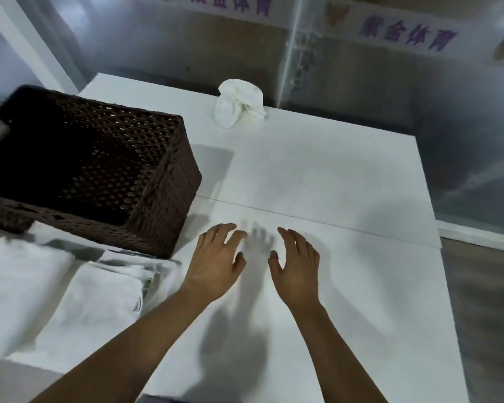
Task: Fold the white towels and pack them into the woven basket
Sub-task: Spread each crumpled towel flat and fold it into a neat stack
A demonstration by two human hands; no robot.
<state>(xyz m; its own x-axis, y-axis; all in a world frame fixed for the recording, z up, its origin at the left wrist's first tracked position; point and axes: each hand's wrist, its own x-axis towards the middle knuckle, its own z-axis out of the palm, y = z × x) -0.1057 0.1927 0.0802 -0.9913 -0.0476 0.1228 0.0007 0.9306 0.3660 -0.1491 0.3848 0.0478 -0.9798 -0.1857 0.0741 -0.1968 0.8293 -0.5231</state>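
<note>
Hovering empty and relaxed, left hand (pixel 216 261) and right hand (pixel 298 261); next probably grab the towel (pixel 240 103) crumpled ahead, basket (pixel 169 181) looks empty.

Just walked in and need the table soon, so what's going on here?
A person is partway through a towel-packing job. Both hands, left hand and right hand, hover open over the white table with nothing in their grip. The dark woven basket stands at the left and looks empty. Folded white towels lie in front of it near the table's edge, and one crumpled towel sits at the far edge, not yet folded.
</note>
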